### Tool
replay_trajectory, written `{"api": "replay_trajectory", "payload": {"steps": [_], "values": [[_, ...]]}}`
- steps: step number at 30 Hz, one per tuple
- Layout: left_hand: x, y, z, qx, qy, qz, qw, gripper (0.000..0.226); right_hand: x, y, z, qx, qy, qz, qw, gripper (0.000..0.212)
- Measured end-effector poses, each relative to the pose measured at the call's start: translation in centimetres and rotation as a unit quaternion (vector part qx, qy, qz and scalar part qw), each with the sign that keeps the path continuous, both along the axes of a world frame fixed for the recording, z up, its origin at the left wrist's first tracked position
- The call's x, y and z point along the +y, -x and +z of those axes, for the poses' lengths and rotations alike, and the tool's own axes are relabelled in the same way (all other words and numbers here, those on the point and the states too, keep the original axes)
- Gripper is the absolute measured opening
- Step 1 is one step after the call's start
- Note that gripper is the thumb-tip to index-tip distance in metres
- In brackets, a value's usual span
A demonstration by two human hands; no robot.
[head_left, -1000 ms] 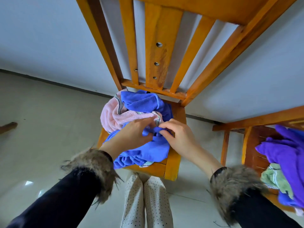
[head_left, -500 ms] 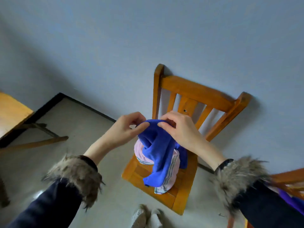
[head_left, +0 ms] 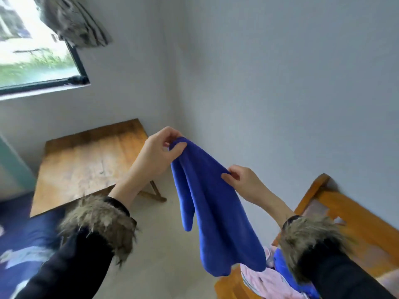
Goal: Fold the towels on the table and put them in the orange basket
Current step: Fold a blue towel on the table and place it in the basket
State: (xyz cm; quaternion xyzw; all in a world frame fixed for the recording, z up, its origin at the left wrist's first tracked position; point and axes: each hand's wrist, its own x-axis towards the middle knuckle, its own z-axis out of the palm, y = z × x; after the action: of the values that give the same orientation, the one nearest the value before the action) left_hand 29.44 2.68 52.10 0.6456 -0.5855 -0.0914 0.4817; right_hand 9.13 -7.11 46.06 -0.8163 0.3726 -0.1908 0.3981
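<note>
left hand [head_left: 158,153] pinches blue towel [head_left: 212,209] top corner | right hand [head_left: 245,182] pinches edge at 4 o'clock | towel hangs free above floor [head_left: 164,251] | bench [head_left: 86,160] at 9 o'clock

- Daylight's all coming from the window [head_left: 32,50] up in your top left, and it's blown out pretty hard, so outside is just a white-green smear.
- The walls [head_left: 280,83] get soft, even light with no harsh shadows; the worktop [head_left: 86,160] picks up a pale sheen on its far side.
- You've got motion blur everywhere: the fur cuff on your left sleeve [head_left: 97,221] and the bottom-left corner are mush.
- The blue towel [head_left: 216,208] reads clean-ish and saturated, though its weave is lost.
- Wide-angle bend tilts the room corner and stretches the edges.
</note>
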Motion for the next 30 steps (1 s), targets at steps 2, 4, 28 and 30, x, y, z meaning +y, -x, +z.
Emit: {"api": "replay_trajectory", "payload": {"steps": [2, 4, 28, 30], "values": [[1.9, -4.0, -0.3, -0.016, -0.005, 0.042, 0.999, 0.03, 0.1, -3.6, 1.1, -0.02, 0.039, 0.008, 0.999, 0.038], [4.0, -7.7, -0.8, -0.01, -0.012, 0.088, 0.996, 0.027, 0.1, -7.4, 2.3, -0.039, 0.082, 0.02, 0.996, 0.036], [10.5, -47.3, -8.0, 0.107, -0.128, 0.236, 0.957, 0.017, -4.0, -52.6, -2.3, -0.051, 0.122, 0.077, 0.988, 0.009], [8.9, -50.7, -9.0, 0.115, -0.128, 0.262, 0.949, 0.016, -5.9, -56.0, -3.2, -0.04, 0.143, 0.086, 0.985, 0.01]]}}
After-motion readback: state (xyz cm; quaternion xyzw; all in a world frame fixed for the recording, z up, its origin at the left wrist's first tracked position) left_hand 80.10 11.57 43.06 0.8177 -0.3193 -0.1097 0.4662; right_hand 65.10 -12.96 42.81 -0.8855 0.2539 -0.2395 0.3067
